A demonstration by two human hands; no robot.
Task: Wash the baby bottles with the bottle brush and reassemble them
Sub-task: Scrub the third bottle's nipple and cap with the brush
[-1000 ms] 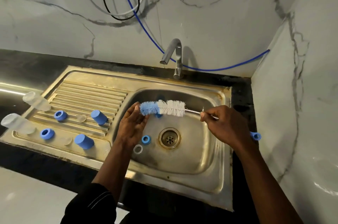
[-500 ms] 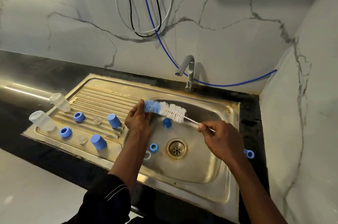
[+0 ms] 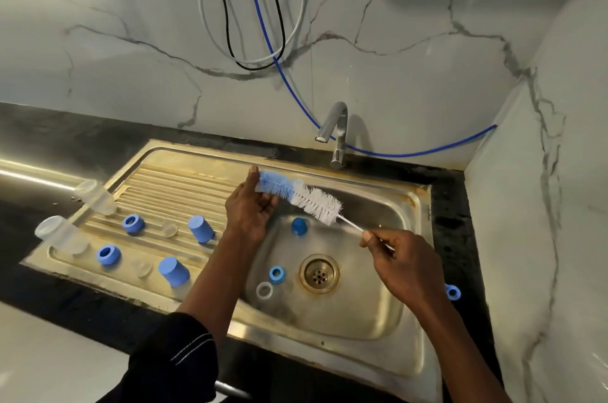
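The brush [image 3: 301, 197] slants from the right hand [image 3: 404, 267], pinching its thin handle, far-left to the left hand [image 3: 251, 208], which clasps its blue tip.

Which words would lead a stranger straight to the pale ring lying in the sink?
Look into the steel sink and find its round drain. Just left of the drain lie two small rings close together. The pale ring is the nearer one, whitish beside the blue ring.
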